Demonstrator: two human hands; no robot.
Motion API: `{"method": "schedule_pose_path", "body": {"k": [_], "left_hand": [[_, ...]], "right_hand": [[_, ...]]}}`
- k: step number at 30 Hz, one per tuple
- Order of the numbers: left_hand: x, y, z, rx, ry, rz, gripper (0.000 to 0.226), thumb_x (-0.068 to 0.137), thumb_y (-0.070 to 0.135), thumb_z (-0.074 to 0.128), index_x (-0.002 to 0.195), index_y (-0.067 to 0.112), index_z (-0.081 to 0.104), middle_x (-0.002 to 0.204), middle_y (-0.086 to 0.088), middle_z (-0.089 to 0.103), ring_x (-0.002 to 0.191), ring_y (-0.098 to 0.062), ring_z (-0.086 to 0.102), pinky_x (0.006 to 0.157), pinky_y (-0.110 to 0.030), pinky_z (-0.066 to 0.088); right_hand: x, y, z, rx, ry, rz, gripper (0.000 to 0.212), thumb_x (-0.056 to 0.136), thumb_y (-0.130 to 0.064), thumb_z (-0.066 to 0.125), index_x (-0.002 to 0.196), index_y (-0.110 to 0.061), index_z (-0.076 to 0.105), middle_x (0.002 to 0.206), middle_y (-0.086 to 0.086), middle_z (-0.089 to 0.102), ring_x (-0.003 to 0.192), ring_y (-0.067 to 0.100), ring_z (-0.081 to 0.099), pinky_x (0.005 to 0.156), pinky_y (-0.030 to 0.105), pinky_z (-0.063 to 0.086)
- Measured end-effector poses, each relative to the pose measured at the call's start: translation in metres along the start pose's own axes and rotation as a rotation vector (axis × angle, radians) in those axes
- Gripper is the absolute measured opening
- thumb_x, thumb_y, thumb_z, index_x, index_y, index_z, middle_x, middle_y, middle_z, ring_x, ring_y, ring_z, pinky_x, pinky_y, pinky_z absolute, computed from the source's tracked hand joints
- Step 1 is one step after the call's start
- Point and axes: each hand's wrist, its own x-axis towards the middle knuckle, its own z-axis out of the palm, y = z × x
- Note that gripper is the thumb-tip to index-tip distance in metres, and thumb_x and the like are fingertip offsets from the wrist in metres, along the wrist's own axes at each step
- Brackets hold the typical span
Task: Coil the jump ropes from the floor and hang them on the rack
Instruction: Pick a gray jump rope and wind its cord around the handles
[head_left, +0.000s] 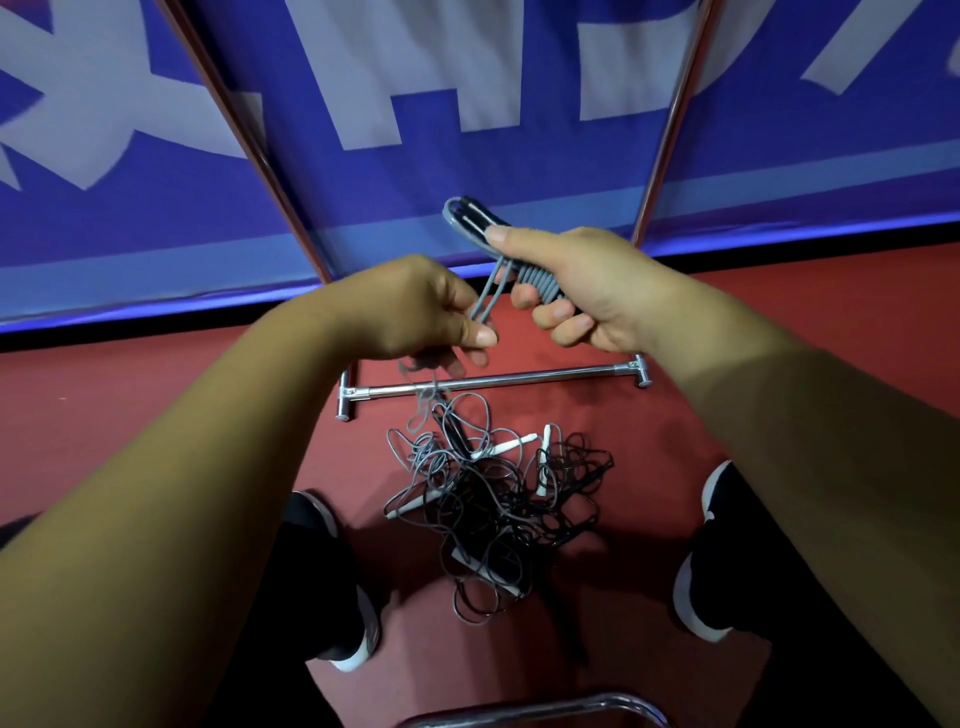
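step: coiling grey rope (480, 234), mid-wrap | R hand (587, 288) fingers clamp coil w/ handles | L hand (415, 312) fingers pinch loose tail | rest of ropes (493, 499) tangled on floor betw shoes, near rack (493, 382) base | next, prob: finish wraps, tuck end, hang on rack

Dim indoor light, coming from above and behind: the person's shadow falls forward on the red floor (779, 322) between the shoes (332, 577). Glare streaks on the chrome rack bar (493, 382). Banner (467, 130) is soft and smeared. Strong wide-angle bending at the edges; forearms look stretched. Rope pile (493, 509) reasonably sharp.
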Motion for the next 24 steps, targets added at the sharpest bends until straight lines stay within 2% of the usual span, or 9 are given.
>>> {"method": "schedule_pose_path", "body": {"k": [2,6,10,12,15,18,20,21,24], "left_hand": [[0.002,0.005,0.007,0.083,0.066,-0.062,0.030,0.102,0.037,0.065,0.091,0.010,0.073,0.072,-0.005,0.077,0.056,-0.015,0.071,0.058,-0.029,0.056],[0.003,0.007,0.018,-0.192,0.129,-0.116,0.036,0.109,0.038,0.051,0.094,0.005,0.056,0.074,-0.012,0.063,0.070,-0.036,0.078,0.068,-0.049,0.062],[0.005,0.005,0.014,-0.561,0.197,0.085,0.022,0.112,0.022,0.048,0.095,0.010,0.054,0.082,-0.008,0.054,0.076,-0.023,0.071,0.086,-0.055,0.063],[0.007,0.006,0.010,-0.658,0.186,0.223,0.019,0.112,0.015,0.044,0.097,0.012,0.056,0.083,-0.004,0.057,0.072,-0.018,0.059,0.086,-0.046,0.061],[0.006,0.006,0.006,-0.618,0.110,0.353,0.017,0.110,0.005,0.043,0.115,0.012,0.057,0.103,-0.004,0.071,0.075,-0.018,0.050,0.075,-0.036,0.043],[0.003,0.004,0.009,-0.417,-0.109,0.322,0.029,0.106,-0.006,0.047,0.130,0.008,0.055,0.128,-0.007,0.073,0.098,-0.027,0.069,0.095,-0.058,0.047],[0.003,0.003,0.016,-0.376,-0.189,0.204,0.028,0.104,-0.008,0.050,0.129,0.003,0.056,0.125,-0.010,0.074,0.111,-0.034,0.072,0.103,-0.068,0.044],[0.005,0.003,0.019,-0.367,-0.182,0.141,0.024,0.103,-0.008,0.053,0.125,0.000,0.058,0.120,-0.013,0.076,0.109,-0.035,0.074,0.100,-0.062,0.050],[0.007,0.004,0.023,-0.297,-0.076,0.002,0.011,0.102,-0.002,0.059,0.112,-0.002,0.065,0.101,-0.016,0.078,0.083,-0.023,0.078,0.068,-0.032,0.059]], "right_hand": [[0.000,0.000,0.002,0.024,0.001,-0.008,0.035,0.097,-0.051,0.069,0.099,-0.017,0.063,0.071,0.000,0.051,0.049,0.010,0.026,0.040,0.018,0.018],[0.004,-0.002,0.000,0.121,0.067,-0.020,0.026,0.098,-0.040,0.066,0.097,-0.017,0.055,0.072,0.004,0.054,0.048,0.010,0.028,0.039,0.019,0.019],[0.007,-0.004,-0.005,0.228,0.141,-0.010,0.027,0.098,-0.038,0.063,0.097,-0.013,0.054,0.073,0.005,0.058,0.047,0.009,0.031,0.036,0.019,0.020],[0.008,-0.006,-0.008,0.279,0.157,0.001,0.028,0.097,-0.040,0.064,0.097,-0.013,0.054,0.073,0.003,0.060,0.047,0.008,0.032,0.035,0.019,0.021],[0.011,-0.009,-0.012,0.341,0.154,-0.008,0.029,0.096,-0.041,0.065,0.095,-0.014,0.055,0.075,0.003,0.057,0.048,0.007,0.031,0.033,0.019,0.020],[0.011,-0.012,-0.015,0.317,0.154,-0.027,0.027,0.097,-0.038,0.065,0.094,-0.014,0.053,0.075,0.004,0.054,0.047,0.007,0.030,0.033,0.018,0.018],[0.008,-0.011,-0.016,0.250,0.160,-0.035,0.027,0.096,-0.038,0.068,0.096,-0.015,0.054,0.075,0.004,0.053,0.046,0.008,0.029,0.035,0.018,0.018],[0.006,-0.011,-0.016,0.220,0.152,-0.037,0.028,0.096,-0.039,0.070,0.096,-0.015,0.054,0.074,0.004,0.053,0.046,0.008,0.029,0.036,0.018,0.017],[0.001,-0.010,-0.013,0.165,0.101,-0.032,0.032,0.095,-0.044,0.074,0.095,-0.017,0.057,0.075,0.003,0.055,0.048,0.008,0.029,0.038,0.018,0.017]]}}
